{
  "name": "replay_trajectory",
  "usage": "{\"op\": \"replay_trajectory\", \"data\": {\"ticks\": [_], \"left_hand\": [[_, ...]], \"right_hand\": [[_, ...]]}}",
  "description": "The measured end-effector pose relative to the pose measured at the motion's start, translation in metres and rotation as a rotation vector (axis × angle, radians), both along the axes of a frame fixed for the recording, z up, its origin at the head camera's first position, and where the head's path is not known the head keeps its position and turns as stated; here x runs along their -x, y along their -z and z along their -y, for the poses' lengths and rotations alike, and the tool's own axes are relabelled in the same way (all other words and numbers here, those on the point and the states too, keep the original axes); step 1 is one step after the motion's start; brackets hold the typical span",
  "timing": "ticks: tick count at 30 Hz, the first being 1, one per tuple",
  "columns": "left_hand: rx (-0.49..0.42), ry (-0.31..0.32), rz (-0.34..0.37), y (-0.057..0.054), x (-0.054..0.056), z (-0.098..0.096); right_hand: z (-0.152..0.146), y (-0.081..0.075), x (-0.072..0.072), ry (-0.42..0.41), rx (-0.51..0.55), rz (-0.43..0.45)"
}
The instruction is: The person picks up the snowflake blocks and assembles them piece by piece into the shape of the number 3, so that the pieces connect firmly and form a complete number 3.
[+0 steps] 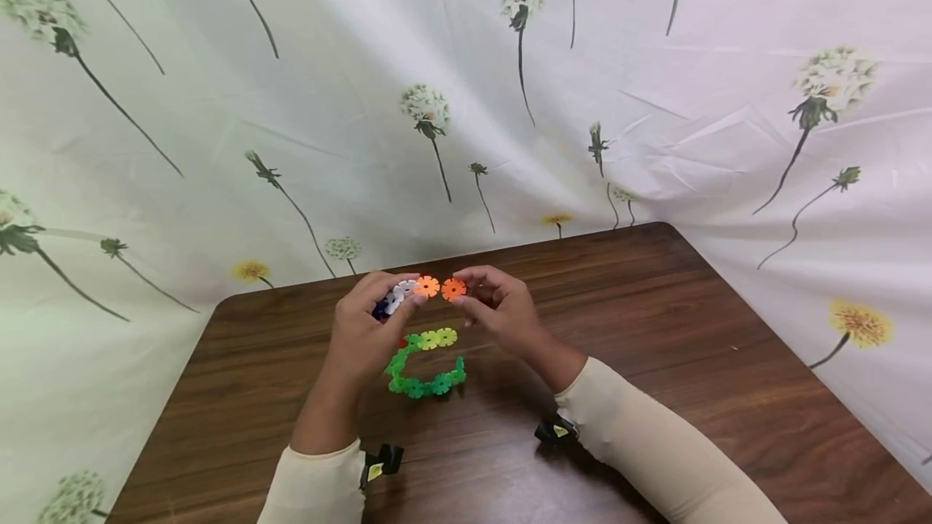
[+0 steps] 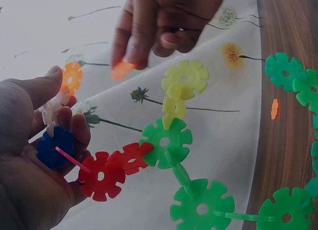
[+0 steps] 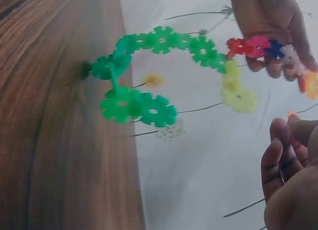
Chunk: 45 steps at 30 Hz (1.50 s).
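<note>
My left hand point(image 1: 360, 326) grips one end of a chain of interlocked, notched plastic flower discs. An orange disc point(image 1: 427, 286) sticks out past its thumb and fingers, followed by white discs point(image 1: 400, 293) and a blue disc point(image 2: 54, 146). Red discs point(image 2: 102, 175), green discs point(image 2: 166, 143) and yellow discs point(image 2: 186, 77) hang beyond the palm in a curved, branching line. Between thumb and fingertips, my right hand point(image 1: 513, 315) pinches a loose orange disc point(image 1: 454, 289). That disc is close beside the chain's orange end, with a narrow gap in the head view.
Below the hands is a brown wooden table point(image 1: 655, 395). A floral cloth point(image 1: 466, 103) hangs behind its far edge. One small orange piece point(image 2: 275, 109) shows against the wood in the left wrist view. Black straps with cameras point(image 1: 557, 430) are on both wrists.
</note>
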<state>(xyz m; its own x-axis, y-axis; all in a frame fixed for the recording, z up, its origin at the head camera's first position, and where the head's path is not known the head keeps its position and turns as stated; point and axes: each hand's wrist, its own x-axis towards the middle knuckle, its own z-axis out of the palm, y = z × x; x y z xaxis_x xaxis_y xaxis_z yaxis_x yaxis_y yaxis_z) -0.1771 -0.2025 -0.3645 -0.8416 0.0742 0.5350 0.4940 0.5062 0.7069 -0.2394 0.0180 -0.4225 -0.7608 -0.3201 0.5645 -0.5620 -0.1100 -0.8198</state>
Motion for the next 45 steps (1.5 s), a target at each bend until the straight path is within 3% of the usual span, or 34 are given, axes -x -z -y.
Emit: {"op": "replay_trajectory", "data": {"ticks": [6, 15, 30, 45], "left_hand": [[0.001, 0.003, -0.012, 0.001, 0.001, 0.0], [0.016, 0.009, 0.021, -0.002, -0.002, -0.002], [0.029, 0.074, -0.021, 0.0, -0.001, -0.003], [0.024, 0.095, -0.002, -0.001, -0.001, -0.003]], "right_hand": [[-0.002, -0.01, -0.006, 0.014, 0.028, -0.053], [-0.004, -0.021, -0.015, 0.012, 0.04, -0.047], [-0.003, -0.023, -0.021, 0.004, 0.031, -0.035], [-0.001, -0.023, -0.023, 0.003, 0.045, -0.046]]}}
